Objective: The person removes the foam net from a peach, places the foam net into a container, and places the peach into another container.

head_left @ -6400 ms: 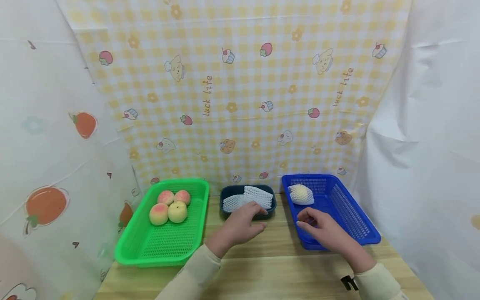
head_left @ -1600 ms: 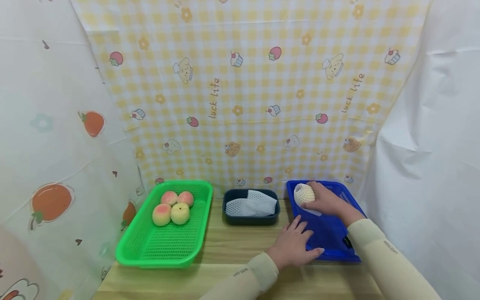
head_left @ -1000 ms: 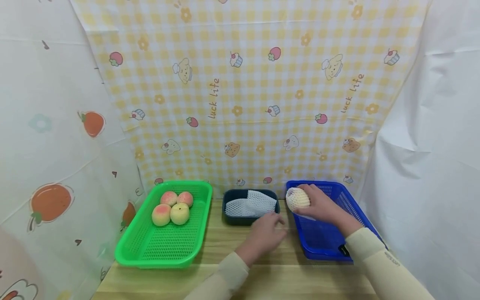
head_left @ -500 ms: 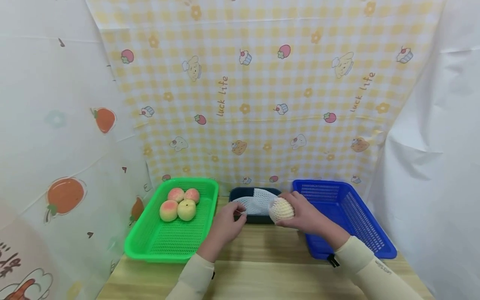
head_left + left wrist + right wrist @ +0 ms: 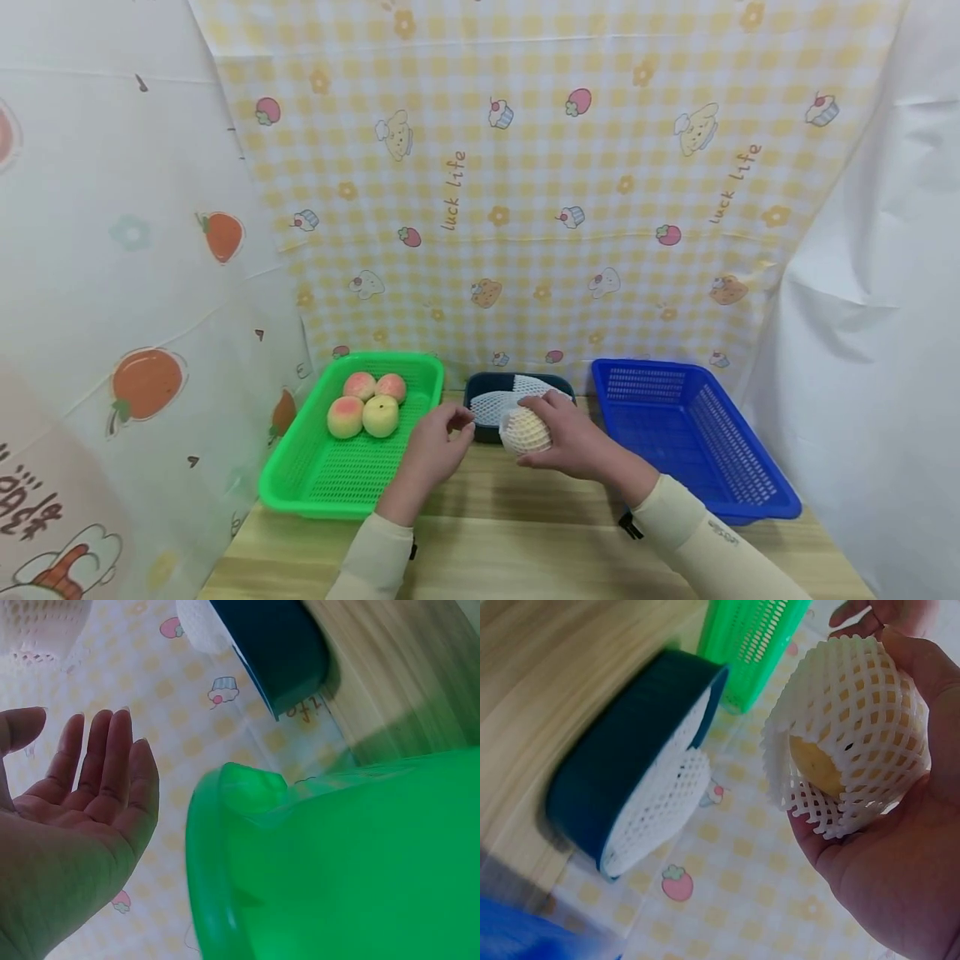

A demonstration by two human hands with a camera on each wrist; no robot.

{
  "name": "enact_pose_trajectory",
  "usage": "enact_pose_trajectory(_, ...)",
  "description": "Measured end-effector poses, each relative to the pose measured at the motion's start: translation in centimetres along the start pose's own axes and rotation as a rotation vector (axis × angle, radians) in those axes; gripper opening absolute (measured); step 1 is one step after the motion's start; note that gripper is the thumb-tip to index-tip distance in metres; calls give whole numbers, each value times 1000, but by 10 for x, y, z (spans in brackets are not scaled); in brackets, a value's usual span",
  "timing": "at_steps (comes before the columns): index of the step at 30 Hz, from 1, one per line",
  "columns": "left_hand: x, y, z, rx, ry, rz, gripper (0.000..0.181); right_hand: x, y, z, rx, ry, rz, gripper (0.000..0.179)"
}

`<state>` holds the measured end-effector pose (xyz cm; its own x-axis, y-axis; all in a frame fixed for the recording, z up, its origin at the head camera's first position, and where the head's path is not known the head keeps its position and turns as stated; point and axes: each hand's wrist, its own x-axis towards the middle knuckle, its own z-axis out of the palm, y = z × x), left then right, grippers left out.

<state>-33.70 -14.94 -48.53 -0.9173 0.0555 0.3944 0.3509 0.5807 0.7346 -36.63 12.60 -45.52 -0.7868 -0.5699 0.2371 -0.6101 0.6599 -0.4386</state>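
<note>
In the head view my right hand (image 5: 581, 446) grips a yellowish fruit in a white foam net (image 5: 527, 431), held just in front of the dark box. The right wrist view shows the net's mouth gaping, with bare yellow skin of the fruit (image 5: 814, 765) inside it. My left hand (image 5: 437, 446) hovers to the left of the fruit, by the green basket's right rim, holding nothing. Its fingers look relaxed and nearly straight in the left wrist view. Several peaches (image 5: 347, 417) lie in the green basket (image 5: 273, 475).
A dark box (image 5: 487, 434) with white foam nets (image 5: 491, 406) stands at the back middle. To the right is a blue basket (image 5: 690, 450) with nothing seen in it. A patterned cloth (image 5: 525, 275) hangs behind the wooden table (image 5: 517, 542).
My right hand has taken the netted fruit out of the blue basket and carried it left, to the front of the dark box. My left hand has moved left towards the green basket.
</note>
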Motion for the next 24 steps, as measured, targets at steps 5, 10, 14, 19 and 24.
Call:
enact_pose_trajectory(5,-1,3,-1,-10,-13,4,10,0,0,14,-51,-12,19,89)
enact_pose_trajectory(10,-2,5,-2,-7,-23,6,10,-4,3,39,-140,-39,13,89)
enact_pose_trajectory(14,-3,7,-2,2,-41,0,10,-8,11,61,-187,-60,2,89)
enact_pose_trajectory(19,-4,7,3,10,-59,14,11,-12,19,77,-166,-91,16,90)
enact_pose_trajectory(24,-5,7,6,5,-68,18,10,-16,21,89,-191,-108,-2,91)
